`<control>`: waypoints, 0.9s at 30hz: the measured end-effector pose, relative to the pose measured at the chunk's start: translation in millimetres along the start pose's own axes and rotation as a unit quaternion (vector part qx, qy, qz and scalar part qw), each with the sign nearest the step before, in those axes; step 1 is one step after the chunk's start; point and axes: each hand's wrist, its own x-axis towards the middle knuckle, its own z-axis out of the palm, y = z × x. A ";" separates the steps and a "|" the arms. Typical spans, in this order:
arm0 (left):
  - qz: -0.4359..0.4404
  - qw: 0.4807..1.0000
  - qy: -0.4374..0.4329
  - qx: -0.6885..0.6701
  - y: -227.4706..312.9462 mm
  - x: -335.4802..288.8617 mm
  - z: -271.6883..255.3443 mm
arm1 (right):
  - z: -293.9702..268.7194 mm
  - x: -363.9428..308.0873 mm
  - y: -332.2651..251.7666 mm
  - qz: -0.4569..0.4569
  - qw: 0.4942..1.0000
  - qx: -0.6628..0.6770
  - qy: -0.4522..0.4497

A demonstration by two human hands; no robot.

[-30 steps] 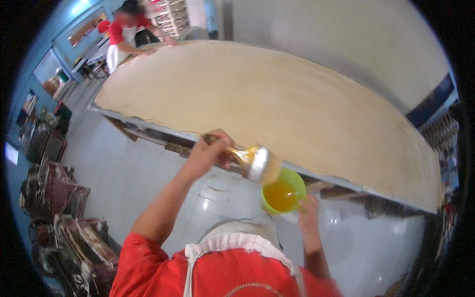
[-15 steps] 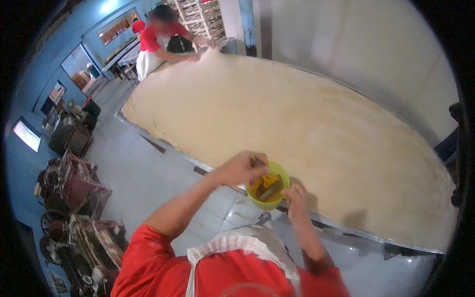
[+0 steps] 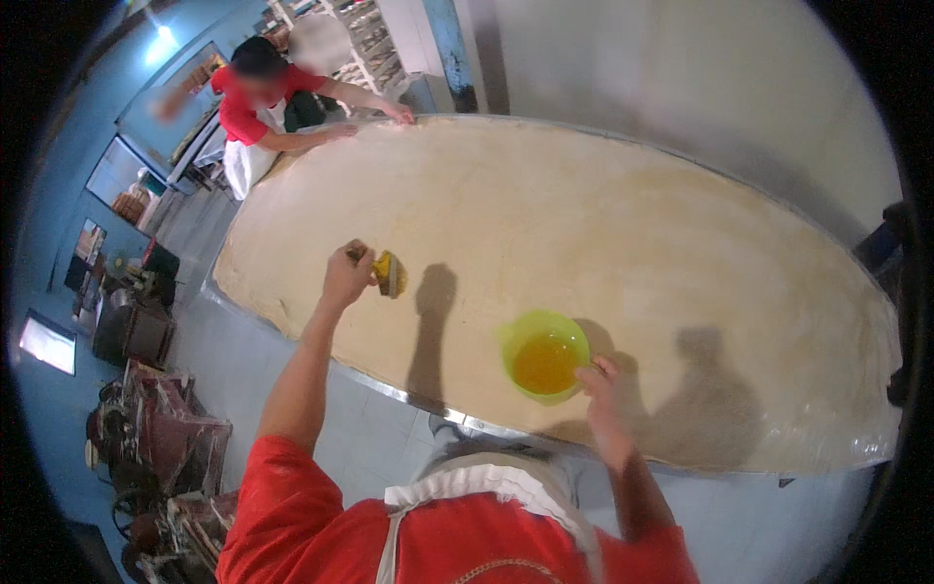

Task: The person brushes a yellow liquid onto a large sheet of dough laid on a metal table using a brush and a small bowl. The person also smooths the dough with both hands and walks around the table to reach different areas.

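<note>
While the left hand (image 3: 345, 279) is pinching the brush (image 3: 391, 275) by its handle, the bristle end is projecting rightward from that grip over the dough sheet (image 3: 603, 214); the right hand (image 3: 601, 386) is clasping the green container (image 3: 564, 325) on its right side, above the sheet's near part.

Single head-worn fisheye, left one of the pair, set above the wearer's red shirt (image 3: 443, 528), looking down and forward across the dough sheet (image 3: 603, 234). Left hand (image 3: 348, 276) and right hand (image 3: 601, 383) sit at middle range, shirt nearest. Wide coverage: co-worker (image 3: 243, 117) far left, pale wall (image 3: 681, 88) far side, machinery (image 3: 175, 419) near left, straight edges bowing toward the rim.
</note>
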 end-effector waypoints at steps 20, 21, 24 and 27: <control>0.131 0.944 0.137 0.272 -125.4 421.0 -29.8 | 9.0 39.1 3.3 0.061 0.986 0.098 0.120; 0.159 0.933 0.127 0.297 -120.4 449.6 -4.3 | 4.5 43.1 6.6 0.079 0.985 0.077 0.130; 0.118 0.894 0.082 0.425 -76.4 521.0 126.8 | -10.2 46.5 14.2 0.099 0.953 0.072 0.279; 0.215 0.847 -0.050 0.483 16.4 535.0 325.6 | -28.6 55.6 8.6 0.120 0.964 -0.010 0.236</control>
